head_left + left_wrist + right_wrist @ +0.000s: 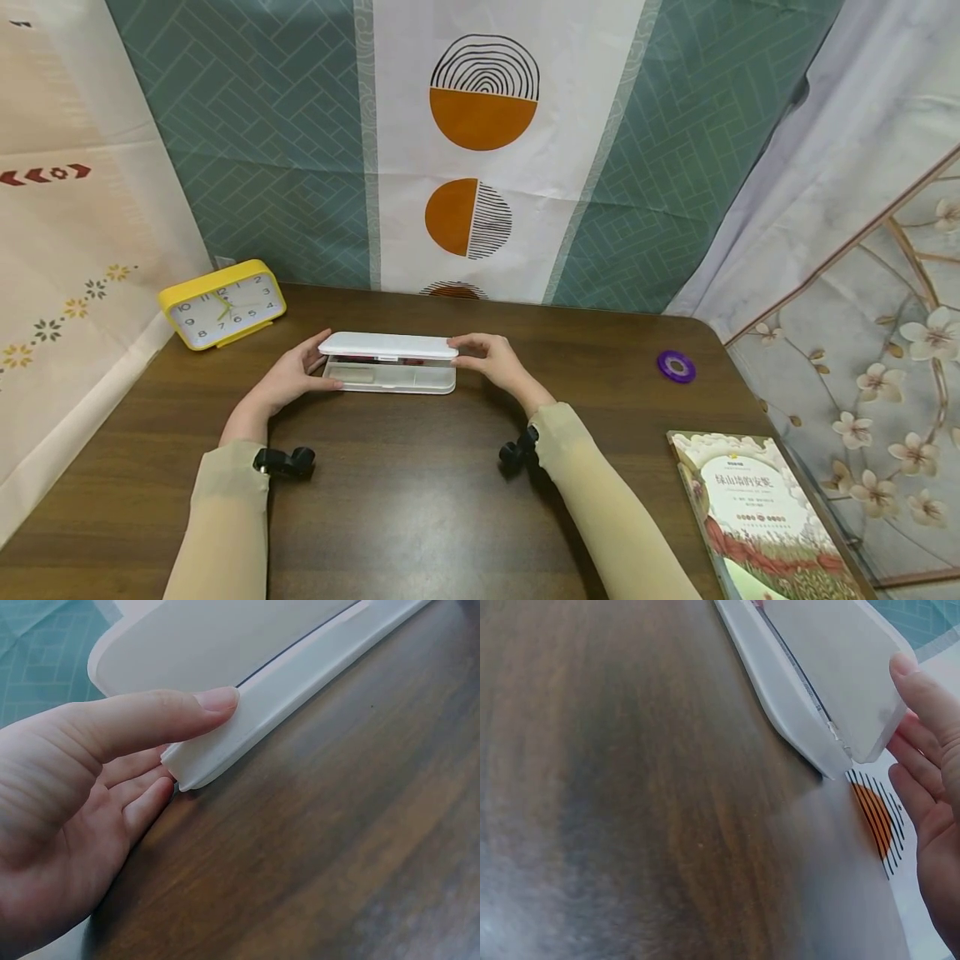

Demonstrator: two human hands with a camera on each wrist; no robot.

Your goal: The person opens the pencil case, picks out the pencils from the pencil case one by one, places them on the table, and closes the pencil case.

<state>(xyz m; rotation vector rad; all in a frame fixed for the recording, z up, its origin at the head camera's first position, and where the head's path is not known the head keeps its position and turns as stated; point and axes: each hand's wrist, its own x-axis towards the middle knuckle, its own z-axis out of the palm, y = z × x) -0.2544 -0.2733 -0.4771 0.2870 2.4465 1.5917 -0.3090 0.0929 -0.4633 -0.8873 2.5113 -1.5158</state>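
A white pencil case (pixel 416 385) lies on the brown table with its lid (pixel 387 343) tilted partly open. A pale block (pixel 352 374) and some red bits show inside, too small to make out. My left hand (pixel 285 381) holds the case's left end, and in the left wrist view the thumb (pixel 217 701) presses the base's front wall with the fingers behind the end. At the other end, my right hand (pixel 495 363) grips the lid's right edge. The right wrist view shows that thumb (pixel 906 669) on the lid's edge, fingers on its far side.
A yellow alarm clock (pixel 225 305) stands at the back left of the table (pixel 405 500). To the right lie a purple ring-shaped object (pixel 677 367) and, nearer, a book (pixel 765 508). Patterned cloth (pixel 300 167) hangs behind the table.
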